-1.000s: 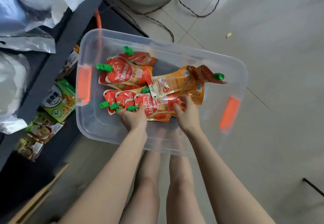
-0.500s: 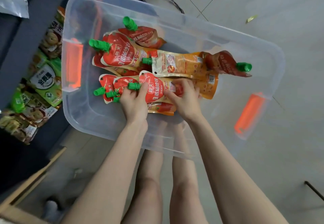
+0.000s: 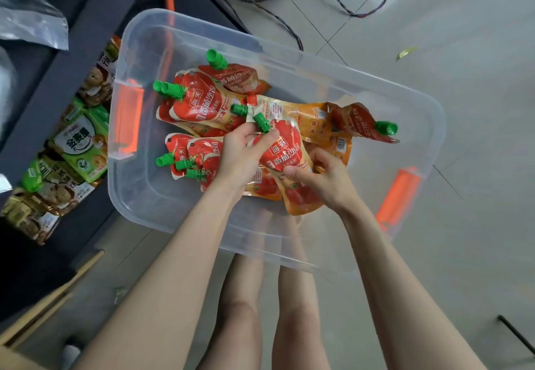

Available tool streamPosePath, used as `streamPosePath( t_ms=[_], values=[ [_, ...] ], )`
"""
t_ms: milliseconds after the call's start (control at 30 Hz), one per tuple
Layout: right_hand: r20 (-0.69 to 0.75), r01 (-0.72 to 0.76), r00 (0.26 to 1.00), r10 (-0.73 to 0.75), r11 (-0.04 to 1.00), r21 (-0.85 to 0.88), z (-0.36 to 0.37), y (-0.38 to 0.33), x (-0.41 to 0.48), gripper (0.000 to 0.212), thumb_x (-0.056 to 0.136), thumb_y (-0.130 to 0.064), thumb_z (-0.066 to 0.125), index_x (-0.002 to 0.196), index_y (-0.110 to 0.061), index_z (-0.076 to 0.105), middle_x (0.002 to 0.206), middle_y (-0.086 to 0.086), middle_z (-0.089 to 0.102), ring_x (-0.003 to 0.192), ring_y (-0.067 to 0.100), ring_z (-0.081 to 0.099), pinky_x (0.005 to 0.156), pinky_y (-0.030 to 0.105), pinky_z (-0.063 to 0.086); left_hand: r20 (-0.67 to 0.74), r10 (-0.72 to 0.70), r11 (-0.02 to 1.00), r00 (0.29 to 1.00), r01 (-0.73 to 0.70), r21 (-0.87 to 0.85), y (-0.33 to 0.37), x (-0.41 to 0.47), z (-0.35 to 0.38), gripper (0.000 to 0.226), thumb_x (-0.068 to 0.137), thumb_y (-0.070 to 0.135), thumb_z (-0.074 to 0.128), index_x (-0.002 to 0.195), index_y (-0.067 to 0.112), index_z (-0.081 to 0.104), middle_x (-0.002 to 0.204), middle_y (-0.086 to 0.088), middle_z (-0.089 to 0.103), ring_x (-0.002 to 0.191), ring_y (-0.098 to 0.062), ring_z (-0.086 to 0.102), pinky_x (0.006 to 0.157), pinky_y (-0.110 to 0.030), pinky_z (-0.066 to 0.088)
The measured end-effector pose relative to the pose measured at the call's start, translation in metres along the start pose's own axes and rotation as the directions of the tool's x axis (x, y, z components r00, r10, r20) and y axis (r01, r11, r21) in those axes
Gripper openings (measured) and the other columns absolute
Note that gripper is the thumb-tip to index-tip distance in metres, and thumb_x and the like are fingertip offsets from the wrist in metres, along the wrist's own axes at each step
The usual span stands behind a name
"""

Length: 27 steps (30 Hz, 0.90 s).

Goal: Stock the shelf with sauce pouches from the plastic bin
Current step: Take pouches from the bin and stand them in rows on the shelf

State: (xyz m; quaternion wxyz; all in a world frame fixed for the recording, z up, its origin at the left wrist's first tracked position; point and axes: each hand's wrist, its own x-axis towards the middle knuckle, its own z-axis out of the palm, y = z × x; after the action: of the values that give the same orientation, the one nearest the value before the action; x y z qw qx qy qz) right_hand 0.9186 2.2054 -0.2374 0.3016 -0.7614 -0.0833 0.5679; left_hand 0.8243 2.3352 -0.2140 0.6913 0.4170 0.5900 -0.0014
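Observation:
A clear plastic bin (image 3: 185, 216) with orange handles sits on the floor, holding several red and orange sauce pouches with green caps. Both hands are inside it on one red pouch (image 3: 285, 149). My left hand (image 3: 241, 155) grips the pouch near its green cap (image 3: 262, 122). My right hand (image 3: 321, 178) pinches its lower part. This pouch is raised above the others. Three pouches (image 3: 189, 155) lie to the left of my left hand, and more pouches (image 3: 202, 100) lie at the far side. The dark shelf (image 3: 72, 51) stands to the left.
Green and brown snack packets (image 3: 78, 144) lie on the lower shelf level at left. Silver bags (image 3: 31, 19) sit on the level above. Cables (image 3: 289, 25) run across the tiled floor beyond the bin. A wooden stick (image 3: 52, 300) lies at lower left. My legs show below the bin.
The held pouch has been lifted and turned so its cap points away from me. My left hand has shifted right and up from the lying pouches onto it.

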Motion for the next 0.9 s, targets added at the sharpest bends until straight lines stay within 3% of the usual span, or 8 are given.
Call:
streamPosePath(
  t_ms=[100, 200, 333, 467, 633, 767, 900],
  values=[
    [-0.104, -0.003, 0.994, 0.013, 0.995, 0.096, 0.002, 0.008, -0.001, 0.029, 0.075, -0.028, 0.078, 0.096, -0.020, 0.058, 0.089, -0.008, 0.066, 0.083, 0.011, 0.065, 0.077, 0.034, 0.055, -0.203, -0.017, 0.999, 0.979, 0.027, 0.047, -0.016, 0.003, 0.003, 0.031, 0.084, 0.023, 0.069, 0.108, 0.006, 0.061, 0.102, -0.003, 0.066, 0.095, -0.011, 0.064, 0.083, -0.025, 0.054],
    [-0.156, 0.008, 0.988, 0.022, 0.982, 0.191, -0.002, 0.013, -0.002, 0.027, 0.080, -0.020, 0.074, 0.101, -0.021, 0.058, 0.087, -0.013, 0.065, 0.075, -0.002, 0.064, 0.067, 0.016, 0.052, -0.465, 0.035, 0.967, 0.885, 0.087, 0.240, -0.035, 0.000, -0.007, 0.036, 0.081, 0.031, 0.071, 0.107, 0.009, 0.061, 0.108, -0.003, 0.062, 0.103, -0.018, 0.058, 0.089, -0.029, 0.049],
    [-0.095, -0.019, 0.995, 0.028, 0.995, 0.099, -0.003, 0.018, 0.002, 0.024, 0.080, -0.026, 0.073, 0.099, -0.020, 0.059, 0.088, -0.007, 0.064, 0.078, 0.004, 0.061, 0.071, 0.022, 0.051, -0.635, 0.013, 0.830, 0.772, 0.346, 0.437, -0.048, -0.011, -0.014, 0.065, 0.075, 0.026, 0.076, 0.127, 0.007, 0.042, 0.136, -0.012, 0.034, 0.125, -0.029, 0.035, 0.102, -0.041, 0.037],
    [-0.060, -0.025, 0.998, 0.032, 0.993, 0.116, 0.004, 0.014, 0.005, 0.024, 0.081, -0.026, 0.072, 0.101, -0.021, 0.059, 0.092, -0.005, 0.065, 0.080, 0.007, 0.060, 0.071, 0.021, 0.050, -0.683, -0.091, 0.827, 0.724, 0.437, 0.353, -0.055, -0.014, -0.008, 0.085, 0.070, 0.022, 0.081, 0.132, 0.002, 0.028, 0.138, -0.016, 0.022, 0.123, -0.034, 0.036, 0.101, -0.046, 0.041],
    [-0.032, -0.012, 0.999, 0.016, 0.992, 0.128, 0.012, 0.012, 0.009, 0.040, 0.083, -0.025, 0.070, 0.119, -0.017, 0.057, 0.106, -0.004, 0.063, 0.090, 0.009, 0.060, 0.073, 0.017, 0.047, -0.712, -0.183, 0.852, 0.678, 0.470, 0.228, -0.045, 0.003, -0.017, 0.077, 0.071, 0.019, 0.080, 0.125, 0.005, 0.028, 0.127, -0.020, 0.047, 0.118, -0.037, 0.046, 0.097, -0.044, 0.043],
    [0.004, -0.027, 1.000, 0.027, 0.995, 0.095, 0.012, 0.008, 0.012, 0.045, 0.084, -0.028, 0.068, 0.125, -0.017, 0.053, 0.113, -0.003, 0.061, 0.097, 0.013, 0.058, 0.084, 0.027, 0.047, -0.664, -0.134, 0.889, 0.736, 0.386, 0.248, -0.036, 0.003, -0.019, 0.073, 0.068, 0.017, 0.082, 0.120, 0.005, 0.032, 0.123, -0.018, 0.055, 0.112, -0.036, 0.054, 0.091, -0.041, 0.046],
    [0.019, -0.054, 0.998, 0.052, 0.991, 0.125, 0.013, 0.001, 0.005, 0.043, 0.083, -0.027, 0.069, 0.123, -0.017, 0.054, 0.113, -0.001, 0.063, 0.099, 0.015, 0.060, 0.088, 0.031, 0.050, -0.544, -0.054, 0.953, 0.838, 0.206, 0.222, -0.032, -0.009, -0.017, 0.057, 0.068, 0.018, 0.082, 0.116, 0.009, 0.054, 0.116, -0.007, 0.062, 0.107, -0.024, 0.059, 0.096, -0.042, 0.048]
  ],
)
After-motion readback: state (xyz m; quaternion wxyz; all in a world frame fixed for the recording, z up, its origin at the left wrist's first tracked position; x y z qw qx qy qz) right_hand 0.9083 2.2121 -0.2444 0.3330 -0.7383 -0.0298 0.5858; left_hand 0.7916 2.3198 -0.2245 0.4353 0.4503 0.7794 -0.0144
